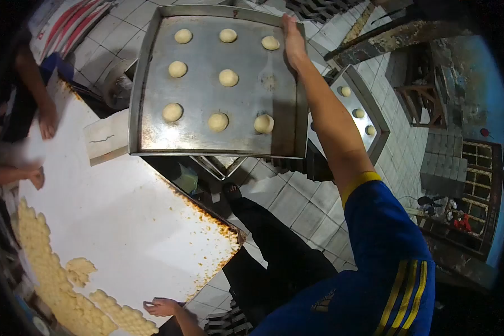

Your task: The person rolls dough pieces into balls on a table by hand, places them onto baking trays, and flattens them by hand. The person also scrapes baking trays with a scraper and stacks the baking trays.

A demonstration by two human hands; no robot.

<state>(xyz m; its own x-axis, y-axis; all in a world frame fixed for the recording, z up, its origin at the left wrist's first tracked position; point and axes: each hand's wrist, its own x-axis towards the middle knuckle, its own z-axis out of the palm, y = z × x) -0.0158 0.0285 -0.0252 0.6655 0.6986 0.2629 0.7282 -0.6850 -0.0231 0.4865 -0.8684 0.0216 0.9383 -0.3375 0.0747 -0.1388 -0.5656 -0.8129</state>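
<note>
My right hand (294, 43) grips the upper right rim of a metal baking tray (201, 101), my arm stretched out to it. Several pale round dough balls (228, 78) sit spaced apart on the tray. The tray's lower left corner reaches over the edge of a white worktable (134, 218). At the bottom of the view, my left hand (163, 307) rests at the near side of the table, fingers loosely apart and holding nothing visible. Closest to it is a strip of many dough pieces (123, 315), packed together. A small separate dough patch (80, 271) lies farther left.
Another person's hands (47, 120) are over the table's left side. A second tray (378, 115) with dough balls stands at right, partly behind my arm. A pale block (107, 138) sits by the held tray. Crumbs line the table edge; tiled floor (297, 196) lies below.
</note>
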